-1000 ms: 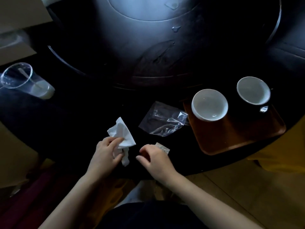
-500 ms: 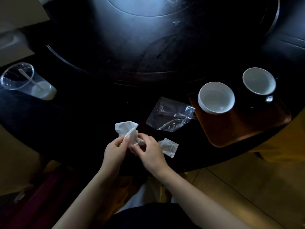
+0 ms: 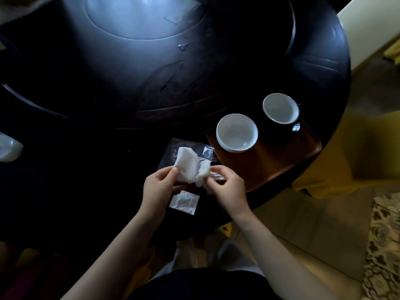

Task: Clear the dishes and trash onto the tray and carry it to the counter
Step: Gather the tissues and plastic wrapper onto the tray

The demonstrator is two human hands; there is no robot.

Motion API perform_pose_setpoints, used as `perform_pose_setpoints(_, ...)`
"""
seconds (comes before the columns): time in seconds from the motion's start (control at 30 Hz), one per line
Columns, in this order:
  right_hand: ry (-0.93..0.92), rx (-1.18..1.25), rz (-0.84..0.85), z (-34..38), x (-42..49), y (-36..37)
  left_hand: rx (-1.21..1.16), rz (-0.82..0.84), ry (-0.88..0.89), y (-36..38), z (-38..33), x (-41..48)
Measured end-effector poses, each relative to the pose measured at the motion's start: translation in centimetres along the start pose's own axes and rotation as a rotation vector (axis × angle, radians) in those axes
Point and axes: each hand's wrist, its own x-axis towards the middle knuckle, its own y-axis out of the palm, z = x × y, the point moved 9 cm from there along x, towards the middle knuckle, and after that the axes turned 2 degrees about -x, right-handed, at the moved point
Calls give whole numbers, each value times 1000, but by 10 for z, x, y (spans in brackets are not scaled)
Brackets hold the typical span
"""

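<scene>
Both hands have lifted the crumpled white paper napkin toward frame centre; left hand and right hand pinch it, grips pressed together, apparently compacting it for the brown wooden tray.

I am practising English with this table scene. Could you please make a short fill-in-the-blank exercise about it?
1. Both hands, left hand and right hand, hold a crumpled white ____.
2. The number of white bowls standing on the brown tray is ____.
3. The small white packet lies on the dark ____, below the hands.

Missing words: napkin; two; table
</scene>
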Motion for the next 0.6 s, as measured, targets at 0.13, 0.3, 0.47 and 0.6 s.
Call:
perform_pose_setpoints(0.13, 17, -231, -212, -34, 18, -73, 146, -31, 132, 27, -6, 0)
perform_pose_setpoints(0.3, -29, -629, -44, -61, 42, -74, 368, -8, 271, 70, -9, -7)
perform_pose_setpoints(0.47, -120, -555, -65, -40, 42, -93, 645, 28, 464, 105, -18, -16)
perform_pose_setpoints(0.6, -245, -197, 210, -12, 22, -81, 659, 182, 569, 135, -23, -28)
